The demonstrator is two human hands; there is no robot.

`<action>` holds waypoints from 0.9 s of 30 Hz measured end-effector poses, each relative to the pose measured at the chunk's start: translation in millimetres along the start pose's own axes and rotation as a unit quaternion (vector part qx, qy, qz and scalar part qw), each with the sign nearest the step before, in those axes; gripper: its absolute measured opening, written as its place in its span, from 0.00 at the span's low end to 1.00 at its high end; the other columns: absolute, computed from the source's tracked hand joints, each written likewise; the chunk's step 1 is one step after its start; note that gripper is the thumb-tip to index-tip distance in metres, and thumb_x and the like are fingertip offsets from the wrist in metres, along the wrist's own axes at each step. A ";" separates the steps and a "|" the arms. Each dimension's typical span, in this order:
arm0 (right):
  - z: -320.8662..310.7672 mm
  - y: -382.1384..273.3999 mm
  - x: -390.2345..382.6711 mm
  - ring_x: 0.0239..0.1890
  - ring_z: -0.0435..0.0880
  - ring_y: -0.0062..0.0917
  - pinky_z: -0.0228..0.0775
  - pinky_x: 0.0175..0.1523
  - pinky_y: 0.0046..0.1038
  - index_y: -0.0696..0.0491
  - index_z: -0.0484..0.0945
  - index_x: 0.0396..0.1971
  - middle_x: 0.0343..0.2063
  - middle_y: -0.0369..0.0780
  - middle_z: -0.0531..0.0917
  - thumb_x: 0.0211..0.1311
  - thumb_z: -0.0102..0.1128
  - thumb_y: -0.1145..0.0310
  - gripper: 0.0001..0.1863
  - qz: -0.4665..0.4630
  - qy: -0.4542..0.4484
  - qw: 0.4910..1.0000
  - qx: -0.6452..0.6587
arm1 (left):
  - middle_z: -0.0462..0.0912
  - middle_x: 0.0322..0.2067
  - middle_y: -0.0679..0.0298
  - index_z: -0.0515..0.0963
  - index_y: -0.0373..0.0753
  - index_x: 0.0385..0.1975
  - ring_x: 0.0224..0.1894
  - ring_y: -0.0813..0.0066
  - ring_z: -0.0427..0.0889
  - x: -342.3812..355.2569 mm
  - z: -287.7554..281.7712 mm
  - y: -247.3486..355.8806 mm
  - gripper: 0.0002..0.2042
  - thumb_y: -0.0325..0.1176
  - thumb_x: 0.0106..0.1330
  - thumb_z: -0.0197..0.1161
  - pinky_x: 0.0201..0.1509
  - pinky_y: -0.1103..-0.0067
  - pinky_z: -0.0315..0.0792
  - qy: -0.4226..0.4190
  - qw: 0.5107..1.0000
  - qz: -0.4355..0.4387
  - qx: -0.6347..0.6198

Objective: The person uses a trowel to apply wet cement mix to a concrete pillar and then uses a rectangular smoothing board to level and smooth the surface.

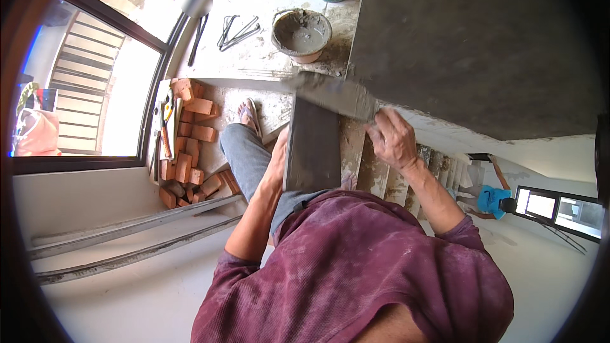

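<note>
Head view, looking down past our shirt (356, 254): the fingers of our right hand (393, 138) curl round the end of a trowel (337, 98), its blade smeared grey, across the far edge of a dark board (314, 146). Our left hand (277, 157) is at the board's left edge, its fingers mostly hidden; we cannot tell their grip. At right, a broad surface (470, 44) looks mostly coated, its lower border paler. A bucket (306, 58) near the floor's (238, 0) right edge holds unused mix (304, 38); how much is left to cover, we cannot tell.
</note>
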State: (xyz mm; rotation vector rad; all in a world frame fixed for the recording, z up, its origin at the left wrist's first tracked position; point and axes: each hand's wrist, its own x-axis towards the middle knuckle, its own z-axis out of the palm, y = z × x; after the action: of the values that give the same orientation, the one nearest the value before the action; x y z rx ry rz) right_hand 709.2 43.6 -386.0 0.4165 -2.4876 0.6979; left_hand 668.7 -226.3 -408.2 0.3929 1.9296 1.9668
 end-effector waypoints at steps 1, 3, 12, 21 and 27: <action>-5.2 -0.1 6.6 0.27 0.78 0.28 0.73 0.30 0.31 0.62 0.76 0.37 0.31 0.41 0.76 0.59 0.63 0.69 0.12 0.041 -0.010 0.998 0.042 | 0.80 0.42 0.67 0.73 0.33 0.51 0.40 0.81 0.80 -9.3 1.4 5.8 0.13 0.32 0.72 0.54 0.40 0.83 0.77 0.003 1.000 -0.012 -0.023; -20.0 0.1 16.9 0.26 0.76 0.21 0.70 0.27 0.28 0.62 0.76 0.39 0.31 0.38 0.76 0.63 0.61 0.66 0.13 0.122 -0.032 0.984 0.128 | 0.80 0.42 0.67 0.72 0.34 0.53 0.41 0.81 0.80 -19.0 0.9 18.5 0.14 0.31 0.72 0.54 0.42 0.83 0.77 0.057 0.959 -0.140 -0.242; -70.4 -5.3 25.0 0.18 0.72 0.15 0.65 0.20 0.19 0.67 0.70 0.49 0.24 0.36 0.73 0.69 0.50 0.59 0.23 0.399 -0.339 0.506 0.686 | 0.79 0.45 0.65 0.72 0.34 0.54 0.45 0.78 0.78 34.5 -10.2 20.1 0.14 0.31 0.72 0.53 0.48 0.81 0.74 -0.003 0.998 -0.045 -0.036; -98.0 21.2 -2.2 0.19 0.72 0.15 0.64 0.19 0.19 0.66 0.69 0.54 0.25 0.37 0.74 0.69 0.50 0.60 0.25 0.455 -0.365 0.541 0.605 | 0.78 0.48 0.62 0.71 0.34 0.55 0.49 0.75 0.77 49.6 -9.9 19.3 0.15 0.31 0.72 0.52 0.54 0.79 0.71 0.006 0.999 -0.033 0.034; -111.3 17.7 -29.6 0.24 0.77 0.24 0.73 0.33 0.27 0.64 0.77 0.44 0.31 0.41 0.78 0.62 0.61 0.61 0.20 0.213 -0.227 0.930 0.196 | 0.78 0.49 0.61 0.71 0.34 0.55 0.52 0.74 0.76 54.2 -21.4 28.2 0.15 0.31 0.72 0.51 0.58 0.78 0.69 0.020 0.996 -0.039 0.083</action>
State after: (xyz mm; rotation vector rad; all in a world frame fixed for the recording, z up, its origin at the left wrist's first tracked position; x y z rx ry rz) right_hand 770.2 124.0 -327.8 0.1842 -2.9080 1.4311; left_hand 609.0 -222.0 -383.4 0.3181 2.1073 1.7849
